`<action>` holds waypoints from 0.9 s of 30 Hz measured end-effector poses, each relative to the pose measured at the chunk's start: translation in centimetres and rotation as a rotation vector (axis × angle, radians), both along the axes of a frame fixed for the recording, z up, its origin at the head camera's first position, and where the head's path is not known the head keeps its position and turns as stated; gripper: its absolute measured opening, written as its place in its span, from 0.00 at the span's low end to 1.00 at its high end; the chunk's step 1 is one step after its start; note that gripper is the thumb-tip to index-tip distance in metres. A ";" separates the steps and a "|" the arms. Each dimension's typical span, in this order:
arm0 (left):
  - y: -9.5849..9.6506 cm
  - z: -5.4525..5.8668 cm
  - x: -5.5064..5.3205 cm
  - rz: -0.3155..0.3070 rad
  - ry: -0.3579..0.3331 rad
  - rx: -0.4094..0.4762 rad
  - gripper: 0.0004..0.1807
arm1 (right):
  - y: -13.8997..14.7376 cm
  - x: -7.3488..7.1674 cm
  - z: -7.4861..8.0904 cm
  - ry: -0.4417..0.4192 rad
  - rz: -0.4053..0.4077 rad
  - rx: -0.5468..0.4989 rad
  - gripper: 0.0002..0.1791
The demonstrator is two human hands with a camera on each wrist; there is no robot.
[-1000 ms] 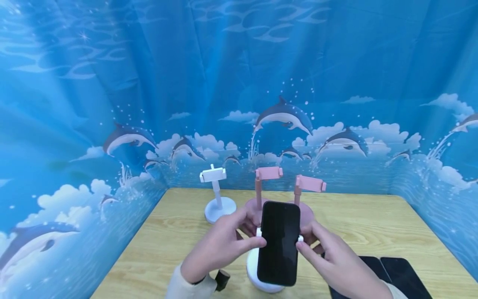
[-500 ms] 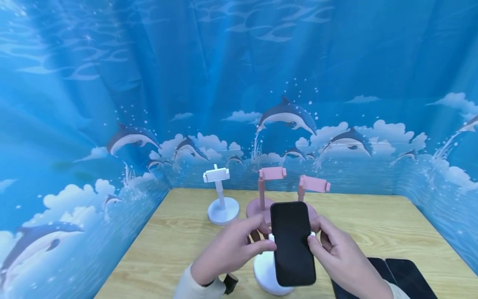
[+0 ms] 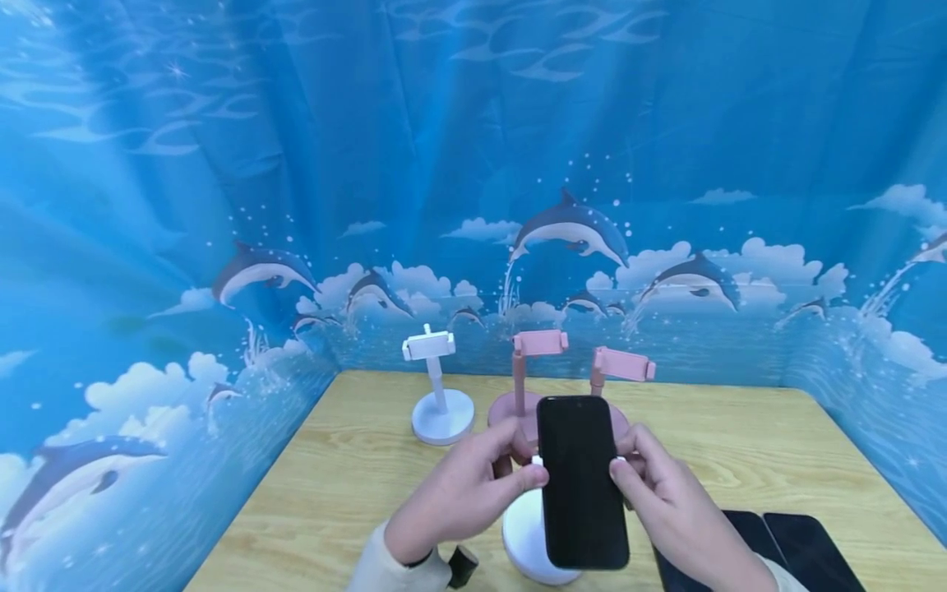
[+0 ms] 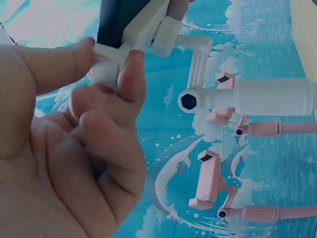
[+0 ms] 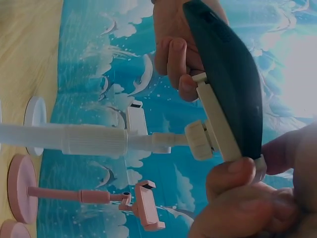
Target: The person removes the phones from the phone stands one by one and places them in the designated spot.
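Observation:
A dark phone (image 3: 583, 485) stands upright in the holder of a white phone stand (image 5: 94, 140), its black screen facing the head camera. My left hand (image 3: 473, 489) pinches the holder's left end piece between thumb and index finger, plain in the left wrist view. On the opposite side my right hand (image 3: 676, 506) grips the other end piece, thumb in front and fingers behind. The right wrist view shows the phone's dark green back (image 5: 233, 74) against the white holder plate (image 5: 218, 124). From the head, the phone covers most of the stand's post; its round base (image 3: 527, 538) shows below.
Behind stand another white phone stand (image 3: 441, 415) and two pink ones, left (image 3: 540, 342) and right (image 3: 624, 363), all with bare holders. Two dark phones lie side by side near the right forearm, one (image 3: 810, 547) farther right. A dolphin-print curtain (image 3: 473, 205) encloses the wooden table (image 3: 311, 493).
The phone, the stand and both hands have shifted a little to the right since one second ago. Both hands keep their hold on the holder's ends.

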State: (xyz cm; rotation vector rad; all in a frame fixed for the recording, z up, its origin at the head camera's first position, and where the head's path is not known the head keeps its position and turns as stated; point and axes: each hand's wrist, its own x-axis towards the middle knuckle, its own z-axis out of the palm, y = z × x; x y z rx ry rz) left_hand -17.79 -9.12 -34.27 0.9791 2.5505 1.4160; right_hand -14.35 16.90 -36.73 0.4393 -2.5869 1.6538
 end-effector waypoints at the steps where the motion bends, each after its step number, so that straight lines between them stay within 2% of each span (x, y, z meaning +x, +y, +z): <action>1: 0.0 0.0 0.0 0.000 0.001 0.001 0.08 | 0.0 0.0 0.1 -0.005 0.003 -0.007 0.09; 3: -0.1 0.0 -0.1 -0.004 -0.002 0.002 0.08 | 0.1 -0.1 0.1 -0.005 0.016 -0.002 0.10; 8: -0.3 0.1 -0.2 -0.012 -0.017 -0.019 0.08 | 0.6 -0.2 0.7 -0.070 0.073 0.112 0.17; 14: -0.4 0.1 0.1 -0.064 0.040 -0.038 0.08 | 1.4 -0.3 1.1 -0.137 0.160 0.185 0.20; 22: -0.3 0.0 0.6 -0.045 0.083 -0.087 0.09 | 1.2 -0.3 0.8 -0.171 0.136 0.119 0.22; 27: 0.1 -0.3 0.5 -0.011 0.119 -0.091 0.11 | 1.0 -0.2 0.4 -0.129 0.112 0.050 0.17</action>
